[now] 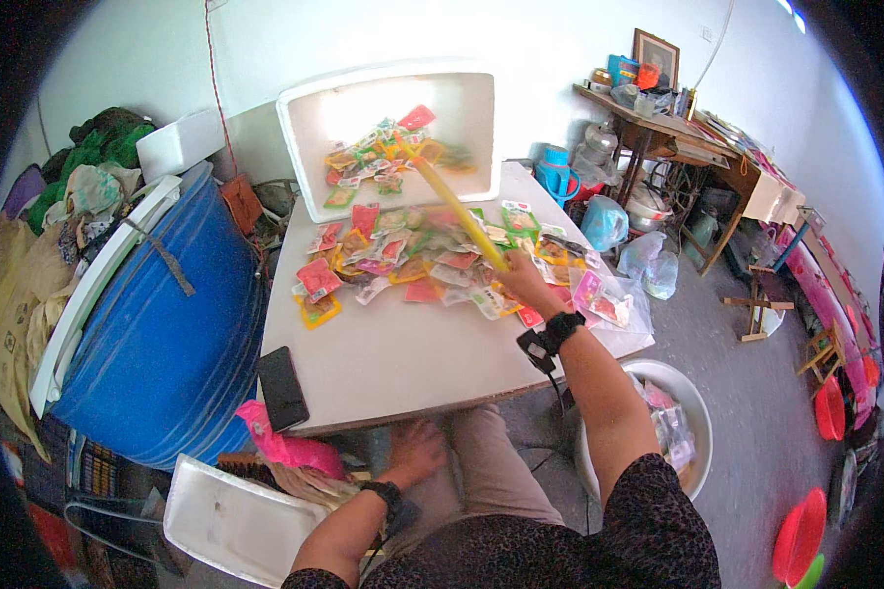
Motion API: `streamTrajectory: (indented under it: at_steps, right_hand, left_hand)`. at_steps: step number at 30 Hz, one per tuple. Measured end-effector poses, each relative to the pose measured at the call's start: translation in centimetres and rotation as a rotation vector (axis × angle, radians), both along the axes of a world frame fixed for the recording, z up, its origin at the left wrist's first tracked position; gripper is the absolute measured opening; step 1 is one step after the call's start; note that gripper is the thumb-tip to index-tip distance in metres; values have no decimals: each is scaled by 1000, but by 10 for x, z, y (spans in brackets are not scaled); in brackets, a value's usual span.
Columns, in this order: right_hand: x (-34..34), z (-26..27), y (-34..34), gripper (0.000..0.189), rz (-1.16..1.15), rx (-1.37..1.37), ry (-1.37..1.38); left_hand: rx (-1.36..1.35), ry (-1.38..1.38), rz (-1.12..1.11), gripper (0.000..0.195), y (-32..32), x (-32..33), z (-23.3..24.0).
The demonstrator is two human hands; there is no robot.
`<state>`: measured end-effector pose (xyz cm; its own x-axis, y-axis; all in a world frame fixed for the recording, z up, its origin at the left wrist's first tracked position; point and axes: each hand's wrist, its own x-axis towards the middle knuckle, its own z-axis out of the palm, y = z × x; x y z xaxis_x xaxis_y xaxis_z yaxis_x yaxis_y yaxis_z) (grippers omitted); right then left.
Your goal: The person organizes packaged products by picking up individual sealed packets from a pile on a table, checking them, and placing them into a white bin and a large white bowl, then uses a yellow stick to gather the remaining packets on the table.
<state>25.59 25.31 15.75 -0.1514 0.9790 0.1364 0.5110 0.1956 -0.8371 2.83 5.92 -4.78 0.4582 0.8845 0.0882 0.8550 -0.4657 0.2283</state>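
My right hand grips the near end of a long yellow stick, blurred at its far part. The stick reaches over the table into a white foam box lying on its side with its opening towards me. Small sealed food packets in several colours lie inside the box, and a wide pile of packets spreads in front of it. A clear plastic bag with packets lies near the right edge. My left hand is low beside my leg, below the table edge, blurred; whether it holds anything is unclear.
A black phone lies at the table's left corner, near a pink plastic bag. A large blue tub stands left, with a foam lid below. On the right floor are a white basin holding packets and a blue jug.
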Motion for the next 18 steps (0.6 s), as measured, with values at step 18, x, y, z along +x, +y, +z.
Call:
streamTrajectory:
  at_steps: [18]
  right_hand:
    - [-132,-27,133,24,62,390,-183]
  left_hand:
    - [-142,48,34,38,-5,0,32]
